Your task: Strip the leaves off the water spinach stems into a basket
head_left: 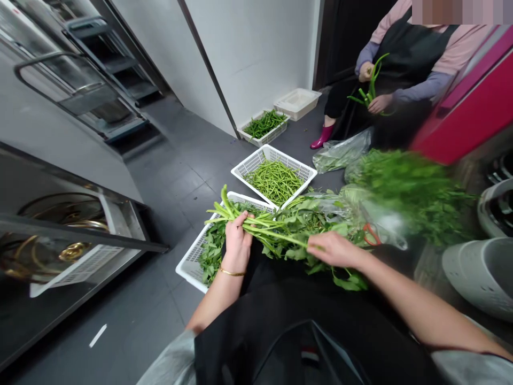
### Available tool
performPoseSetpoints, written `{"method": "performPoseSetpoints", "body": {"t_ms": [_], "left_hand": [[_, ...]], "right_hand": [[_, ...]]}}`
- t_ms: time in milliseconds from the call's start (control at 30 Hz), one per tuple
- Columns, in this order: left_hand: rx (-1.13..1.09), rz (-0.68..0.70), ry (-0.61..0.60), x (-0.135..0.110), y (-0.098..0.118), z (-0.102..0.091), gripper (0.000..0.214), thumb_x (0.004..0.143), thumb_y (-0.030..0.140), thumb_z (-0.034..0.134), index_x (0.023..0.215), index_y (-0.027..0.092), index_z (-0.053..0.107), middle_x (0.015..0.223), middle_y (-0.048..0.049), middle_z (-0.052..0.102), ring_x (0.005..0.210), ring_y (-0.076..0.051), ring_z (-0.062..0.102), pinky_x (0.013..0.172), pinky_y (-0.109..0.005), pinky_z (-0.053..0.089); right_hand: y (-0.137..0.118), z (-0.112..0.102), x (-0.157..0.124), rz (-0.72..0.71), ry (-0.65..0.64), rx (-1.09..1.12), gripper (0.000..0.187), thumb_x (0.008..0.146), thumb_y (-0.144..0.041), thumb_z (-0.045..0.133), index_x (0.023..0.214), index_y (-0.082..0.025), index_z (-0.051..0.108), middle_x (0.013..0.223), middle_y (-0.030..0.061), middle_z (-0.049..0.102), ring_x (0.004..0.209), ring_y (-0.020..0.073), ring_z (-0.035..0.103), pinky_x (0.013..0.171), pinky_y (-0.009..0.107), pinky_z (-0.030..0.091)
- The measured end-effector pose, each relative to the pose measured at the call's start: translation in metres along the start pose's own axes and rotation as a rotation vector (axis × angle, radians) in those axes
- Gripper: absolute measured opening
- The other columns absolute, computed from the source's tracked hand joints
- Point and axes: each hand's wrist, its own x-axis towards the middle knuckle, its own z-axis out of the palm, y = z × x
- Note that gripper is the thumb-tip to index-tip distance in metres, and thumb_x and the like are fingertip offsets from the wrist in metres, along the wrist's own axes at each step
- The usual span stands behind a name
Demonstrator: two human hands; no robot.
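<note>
My left hand (237, 243) is closed around a bunch of long green leafy stalks (256, 220), held over my black apron. My right hand (335, 249) pinches a stalk of the same bunch further along, near its leaves. Below the bunch stands a white plastic basket (188, 264) holding plucked green leaves. A second white basket (244, 169) beyond it holds cut green stems.
A third basket of greens (251, 136) and an empty white tray (297, 101) stand by the wall. A seated person in a pink top handles green stalks (371, 88) at the back right. Bagged greens (404, 192) lie right; a steel counter (60, 240) stands left.
</note>
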Motion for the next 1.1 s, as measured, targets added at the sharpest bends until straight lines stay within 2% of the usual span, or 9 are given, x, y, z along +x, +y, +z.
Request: {"method": "performPoseSetpoints", "body": {"t_ms": [100,167,333,533,633,733,867,1033,1100], "left_hand": [[0.007,0.057,0.093,0.001,0.002,-0.002,0.01,0.069,0.011,0.064,0.062,0.012,0.056,0.054,-0.0009,0.059,0.05,-0.01,0.055,0.053,-0.022,0.047],[0.008,0.07,0.116,0.002,0.005,-0.003,0.01,0.068,0.012,0.064,0.063,0.011,0.057,0.054,-0.0012,0.059,0.05,-0.011,0.056,0.054,-0.023,0.047],[0.031,0.111,0.069,-0.001,0.007,-0.002,0.012,0.067,0.014,0.068,0.065,0.01,0.057,0.056,-0.0017,0.06,0.047,-0.011,0.055,0.051,-0.023,0.046],[0.021,0.032,0.02,-0.006,0.002,0.003,0.012,0.068,0.015,0.067,0.065,0.012,0.056,0.055,-0.0008,0.059,0.047,-0.01,0.054,0.051,-0.022,0.045],[0.05,0.028,0.009,-0.012,-0.003,0.002,0.014,0.066,0.015,0.069,0.065,0.012,0.056,0.055,-0.0004,0.058,0.046,-0.01,0.053,0.048,-0.022,0.043],[0.092,0.026,-0.016,-0.021,-0.016,0.006,0.017,0.062,0.016,0.072,0.065,0.012,0.056,0.054,-0.0008,0.058,0.046,-0.011,0.053,0.046,-0.022,0.041],[0.095,-0.002,-0.097,-0.026,-0.032,0.018,0.021,0.059,0.018,0.073,0.068,0.012,0.055,0.058,-0.0019,0.06,0.045,-0.01,0.053,0.04,-0.02,0.035],[0.056,0.029,-0.02,-0.015,-0.031,0.015,0.022,0.057,0.015,0.07,0.067,0.014,0.05,0.053,0.0011,0.055,0.041,-0.009,0.049,0.038,-0.02,0.032],[0.055,0.045,0.002,-0.011,-0.029,0.012,0.023,0.057,0.015,0.07,0.068,0.014,0.05,0.055,0.0009,0.056,0.044,-0.01,0.051,0.039,-0.02,0.032]], "right_hand": [[0.018,-0.014,-0.017,0.263,0.491,0.213,0.026,0.087,-0.038,0.045,0.074,-0.019,0.058,0.065,0.0001,0.06,0.059,0.0144,0.054,0.061,0.025,0.042],[0.029,-0.03,-0.034,0.354,0.655,0.255,0.026,0.084,-0.041,0.048,0.073,-0.02,0.057,0.065,-0.0002,0.06,0.061,0.0154,0.055,0.063,0.026,0.044],[0.016,-0.054,-0.043,0.273,0.494,0.106,0.029,0.088,-0.039,0.043,0.072,-0.02,0.058,0.074,0.003,0.065,0.071,0.0173,0.06,0.068,0.027,0.044],[-0.022,-0.009,0.024,0.099,0.082,-0.434,0.026,0.09,-0.034,0.047,0.092,-0.013,0.062,0.084,0.0117,0.066,0.068,0.0195,0.06,0.056,0.026,0.038],[-0.022,0.002,0.032,-0.084,0.025,-0.395,0.031,0.093,-0.026,0.039,0.08,-0.014,0.063,0.078,0.0104,0.065,0.064,0.0165,0.058,0.056,0.026,0.037],[-0.016,0.002,0.018,-0.134,0.198,-0.031,0.033,0.092,-0.033,0.041,0.074,-0.016,0.064,0.07,0.0053,0.063,0.063,0.0142,0.056,0.061,0.025,0.041],[0.002,-0.002,-0.002,0.212,0.539,0.314,0.03,0.085,-0.04,0.049,0.069,-0.018,0.062,0.064,0.0019,0.062,0.059,0.015,0.055,0.061,0.027,0.043],[0.04,-0.037,-0.022,0.544,0.903,0.206,0.042,0.088,-0.049,0.035,0.067,-0.019,0.056,0.067,0.0074,0.061,0.055,0.0171,0.052,0.055,0.031,0.042],[0.041,-0.048,-0.027,0.511,0.836,0.108,0.039,0.085,-0.051,0.045,0.066,-0.02,0.056,0.07,0.0073,0.062,0.063,0.0189,0.055,0.06,0.031,0.043]]}}
